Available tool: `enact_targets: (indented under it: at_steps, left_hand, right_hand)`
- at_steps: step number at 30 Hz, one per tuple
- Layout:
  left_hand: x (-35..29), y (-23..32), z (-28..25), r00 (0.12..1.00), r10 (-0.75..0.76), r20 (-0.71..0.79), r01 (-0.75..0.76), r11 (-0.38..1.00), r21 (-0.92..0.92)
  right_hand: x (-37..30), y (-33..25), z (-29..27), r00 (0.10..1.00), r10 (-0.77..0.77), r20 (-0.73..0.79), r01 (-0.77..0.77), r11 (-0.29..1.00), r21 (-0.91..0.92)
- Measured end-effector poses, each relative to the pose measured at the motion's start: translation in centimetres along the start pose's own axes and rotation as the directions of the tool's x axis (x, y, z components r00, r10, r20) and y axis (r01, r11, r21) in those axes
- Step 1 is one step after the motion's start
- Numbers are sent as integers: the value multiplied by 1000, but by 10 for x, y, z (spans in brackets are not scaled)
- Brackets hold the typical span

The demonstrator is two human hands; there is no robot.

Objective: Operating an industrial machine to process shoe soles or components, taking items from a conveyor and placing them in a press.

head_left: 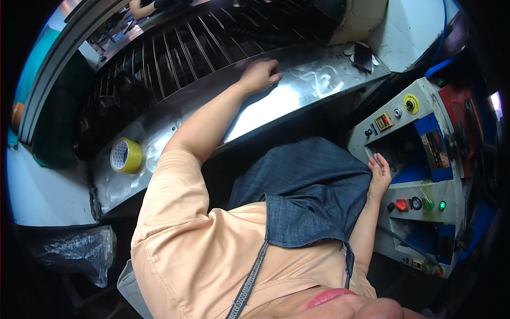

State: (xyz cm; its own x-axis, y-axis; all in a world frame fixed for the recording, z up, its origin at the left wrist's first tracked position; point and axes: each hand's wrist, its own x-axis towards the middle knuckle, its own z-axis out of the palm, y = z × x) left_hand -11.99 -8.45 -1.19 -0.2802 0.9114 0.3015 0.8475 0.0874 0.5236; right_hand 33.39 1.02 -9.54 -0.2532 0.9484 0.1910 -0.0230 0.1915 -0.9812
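Observation:
My left hand [259,76] rests on a shiny metal ledge [303,80], its fingers curled in loosely. Nothing shows between the fingertips that I can see. Low on my right side, my right hand [379,171] is raised beside the dark blue denim apron [303,175] over my lap. Its fingers are stretched and slightly apart, with nothing in them. It is close to a grey control cabinet [382,196] carrying knobs, a small red display and a lit green button [442,205]. A roll of yellow tape [126,155] sits on the ledge's left part.
Behind the ledge runs a dark bed of thin metal rods [180,53], with black objects [125,90] at its left. A dark phone-like object [363,57] lies at the ledge's right end. A clear plastic bag [85,250] hangs at lower left. Another person's arm [141,9] shows far off.

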Motion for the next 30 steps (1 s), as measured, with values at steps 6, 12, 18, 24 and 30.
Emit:
enact_targets:
  at_steps: [6,12,18,24,30]
  left_hand:
    - [0,0,-1,1000,-24,18,24,1000,-3]
    - [-1,4,-3,1000,-20,15,20,999,29]
    - [-2,5,-4,999,-28,23,28,999,17]
    - [-2,6,-4,998,-55,34,55,998,11]
    - [-3,6,-4,999,-42,19,42,999,19]
  right_hand:
    - [-1,-3,3,1000,-5,-12,5,1000,-14]
    - [-1,-4,2,1000,-7,-4,7,1000,-12]
    - [-1,-4,2,1000,7,-2,-7,1000,-13]
    - [-1,-4,1,1000,23,-6,-23,1000,-20]
    - [-3,-8,4,1000,0,-9,0,1000,-17]
